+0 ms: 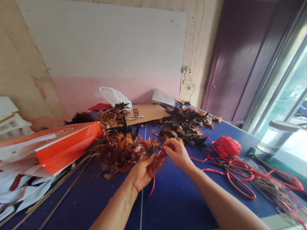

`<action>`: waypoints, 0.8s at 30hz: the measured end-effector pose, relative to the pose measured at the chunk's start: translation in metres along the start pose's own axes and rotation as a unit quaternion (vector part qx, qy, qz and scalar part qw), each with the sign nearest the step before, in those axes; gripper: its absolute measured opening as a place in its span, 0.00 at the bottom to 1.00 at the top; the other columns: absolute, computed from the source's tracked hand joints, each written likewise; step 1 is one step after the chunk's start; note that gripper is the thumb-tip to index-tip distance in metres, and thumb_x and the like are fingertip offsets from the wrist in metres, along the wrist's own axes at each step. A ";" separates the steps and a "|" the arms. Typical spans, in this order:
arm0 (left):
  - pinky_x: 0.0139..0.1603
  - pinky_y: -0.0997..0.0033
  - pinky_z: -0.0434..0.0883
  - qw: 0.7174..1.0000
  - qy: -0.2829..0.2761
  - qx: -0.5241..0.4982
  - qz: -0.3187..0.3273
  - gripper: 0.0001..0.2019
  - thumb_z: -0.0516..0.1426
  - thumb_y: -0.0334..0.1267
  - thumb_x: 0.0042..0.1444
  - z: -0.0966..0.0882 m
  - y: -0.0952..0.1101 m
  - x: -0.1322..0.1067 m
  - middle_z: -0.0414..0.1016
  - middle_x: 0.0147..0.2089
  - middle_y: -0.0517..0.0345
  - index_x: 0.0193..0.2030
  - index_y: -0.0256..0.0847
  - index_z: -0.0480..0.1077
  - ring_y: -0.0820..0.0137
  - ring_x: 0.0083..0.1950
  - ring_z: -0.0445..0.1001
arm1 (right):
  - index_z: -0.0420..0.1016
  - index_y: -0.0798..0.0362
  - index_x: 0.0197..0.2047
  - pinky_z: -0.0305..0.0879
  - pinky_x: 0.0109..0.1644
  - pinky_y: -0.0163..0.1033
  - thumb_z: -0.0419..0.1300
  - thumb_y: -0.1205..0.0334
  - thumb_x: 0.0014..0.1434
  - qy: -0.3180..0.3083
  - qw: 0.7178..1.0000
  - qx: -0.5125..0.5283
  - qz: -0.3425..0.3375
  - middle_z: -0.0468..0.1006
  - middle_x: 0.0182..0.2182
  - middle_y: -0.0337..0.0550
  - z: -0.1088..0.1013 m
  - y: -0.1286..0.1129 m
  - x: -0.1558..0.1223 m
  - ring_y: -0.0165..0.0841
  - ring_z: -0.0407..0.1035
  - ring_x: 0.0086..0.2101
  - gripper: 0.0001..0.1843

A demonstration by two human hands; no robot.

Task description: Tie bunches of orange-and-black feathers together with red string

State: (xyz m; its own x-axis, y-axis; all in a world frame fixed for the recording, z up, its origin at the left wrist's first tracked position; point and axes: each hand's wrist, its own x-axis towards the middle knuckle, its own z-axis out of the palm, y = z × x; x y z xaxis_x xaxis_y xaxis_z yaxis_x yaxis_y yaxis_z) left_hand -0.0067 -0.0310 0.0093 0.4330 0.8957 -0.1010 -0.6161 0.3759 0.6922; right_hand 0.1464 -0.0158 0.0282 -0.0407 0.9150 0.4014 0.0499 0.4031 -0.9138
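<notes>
My left hand point(145, 169) is closed around the end of a bundle of brown and black feathers point(120, 148) over the blue table point(172, 198). A red string point(152, 187) hangs down from that grip. My right hand point(176, 152) is pinched close above it, fingers together at the feather tips and the string's upper end. Both hands meet near the table's middle. A ball of red string point(226, 146) lies to the right.
A second feather pile point(184, 124) lies at the back right. Loose red string loops point(242, 179) spread on the right. An orange paper bag point(48, 147), thin sticks point(62, 188), cardboard point(146, 112), a plastic bag point(114, 95) and a glass jar point(275, 135) surround the work area.
</notes>
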 end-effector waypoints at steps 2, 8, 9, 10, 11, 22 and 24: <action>0.37 0.73 0.73 1.000 0.007 0.015 0.009 0.07 0.54 0.26 0.52 -0.001 -0.003 0.002 0.76 0.38 0.47 0.38 0.32 0.70 0.66 0.37 0.76 | 0.66 0.52 0.29 0.64 0.27 0.35 0.56 0.61 0.49 -0.008 1.000 -0.008 -0.008 0.73 0.21 0.38 0.003 0.002 -0.001 0.30 0.69 0.24 0.04; 0.32 0.77 0.73 0.998 0.052 0.012 0.038 0.06 0.53 0.24 0.52 -0.009 -0.002 0.008 0.76 0.30 0.49 0.31 0.29 0.71 0.72 0.30 0.75 | 0.70 0.53 0.28 0.61 0.27 0.34 0.56 0.59 0.49 0.043 0.994 -0.097 -0.031 0.73 0.22 0.38 -0.003 0.011 0.003 0.29 0.66 0.23 0.06; 0.32 0.78 0.73 0.997 0.056 0.006 0.046 0.06 0.52 0.24 0.53 -0.009 -0.001 0.008 0.76 0.30 0.49 0.31 0.29 0.71 0.72 0.30 0.75 | 0.71 0.53 0.28 0.60 0.27 0.34 0.56 0.59 0.49 0.055 0.991 -0.120 -0.031 0.73 0.21 0.38 -0.005 0.012 0.004 0.28 0.65 0.23 0.07; 0.32 0.78 0.73 0.997 0.058 -0.002 0.055 0.07 0.52 0.24 0.53 -0.009 0.001 0.008 0.76 0.31 0.50 0.31 0.30 0.71 0.73 0.30 0.75 | 0.72 0.53 0.27 0.59 0.27 0.34 0.57 0.58 0.48 0.067 0.988 -0.139 -0.030 0.73 0.21 0.38 -0.007 0.012 0.005 0.28 0.64 0.22 0.07; 0.33 0.77 0.73 0.996 0.058 -0.013 0.064 0.08 0.51 0.24 0.54 -0.008 0.002 0.007 0.76 0.31 0.50 0.31 0.30 0.71 0.73 0.31 0.75 | 0.73 0.53 0.26 0.59 0.27 0.34 0.57 0.58 0.48 0.076 0.986 -0.146 -0.026 0.73 0.21 0.38 -0.009 0.013 0.006 0.28 0.64 0.22 0.08; 0.33 0.76 0.73 0.992 0.066 -0.083 0.075 0.09 0.49 0.24 0.55 -0.006 0.007 0.005 0.75 0.31 0.52 0.31 0.32 0.70 0.73 0.32 0.75 | 0.71 0.56 0.19 0.63 0.39 0.40 0.57 0.48 0.50 0.035 0.992 0.068 0.097 0.75 0.23 0.44 -0.011 -0.008 0.002 0.35 0.70 0.32 0.20; 0.32 0.77 0.73 0.991 0.078 -0.077 0.082 0.09 0.49 0.24 0.55 -0.010 0.008 0.008 0.75 0.31 0.53 0.31 0.33 0.70 0.73 0.31 0.75 | 0.74 0.55 0.25 0.63 0.40 0.40 0.61 0.55 0.48 0.017 0.998 0.010 0.064 0.76 0.29 0.42 -0.004 -0.022 -0.007 0.35 0.69 0.34 0.11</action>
State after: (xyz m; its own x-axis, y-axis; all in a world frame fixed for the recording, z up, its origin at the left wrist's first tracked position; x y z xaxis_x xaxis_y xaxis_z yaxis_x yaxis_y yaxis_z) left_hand -0.0145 -0.0186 0.0065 0.2184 0.9692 -0.1138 -0.7684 0.2427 0.5922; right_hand 0.1500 -0.0304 0.0456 -0.0012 0.9590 0.2833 0.0327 0.2832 -0.9585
